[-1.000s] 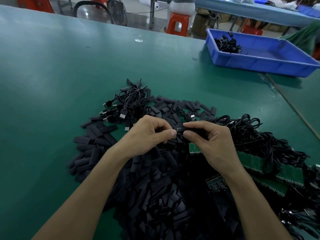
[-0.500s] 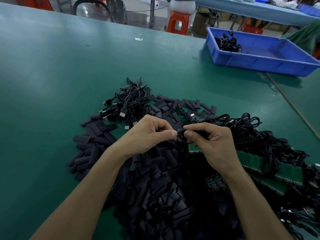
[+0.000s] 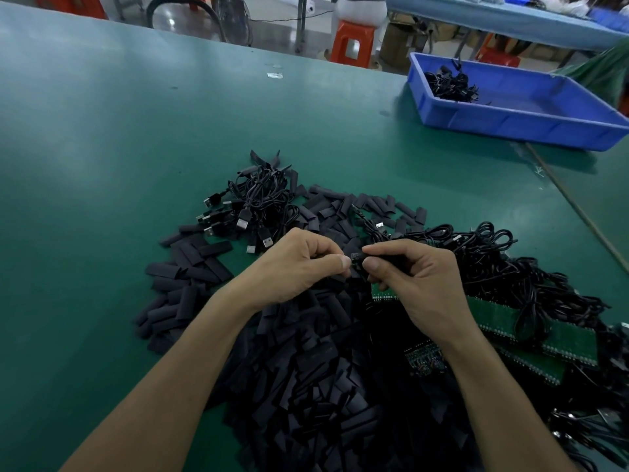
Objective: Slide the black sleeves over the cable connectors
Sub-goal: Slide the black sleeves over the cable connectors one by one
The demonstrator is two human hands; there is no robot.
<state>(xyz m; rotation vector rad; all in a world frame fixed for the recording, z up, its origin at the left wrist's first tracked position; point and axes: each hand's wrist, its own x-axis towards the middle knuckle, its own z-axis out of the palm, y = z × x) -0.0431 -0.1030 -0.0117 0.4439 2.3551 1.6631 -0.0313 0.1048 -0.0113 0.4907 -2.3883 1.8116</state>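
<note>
Heaps of loose black sleeves cover the near part of the green table, spreading under and between the person's two forearms. To the right of this pile, green circuit boards lie overlapped in a row. They sit partly beneath a tangle of black cables that runs toward the right edge.

Above the pile the two hands meet almost fingertip to fingertip. The right hand has its fingers curled and pinches a single black sleeve between thumb and forefinger. A small connector shows at that sleeve's left end. The left hand, also curled, closes thumb and forefinger on the connector from the other side. How far the connector sits inside the sleeve is too small to tell.

Just beyond the left hand lies a bundle of USB cables, resting on the far fringe of the sleeves with its silver plugs pointing left and toward the camera.

Farther off, at the table's far right, a blue tray holds a small clump of dark cables in its far left corner. Behind the table an orange stool and a fan stand on the floor.
</note>
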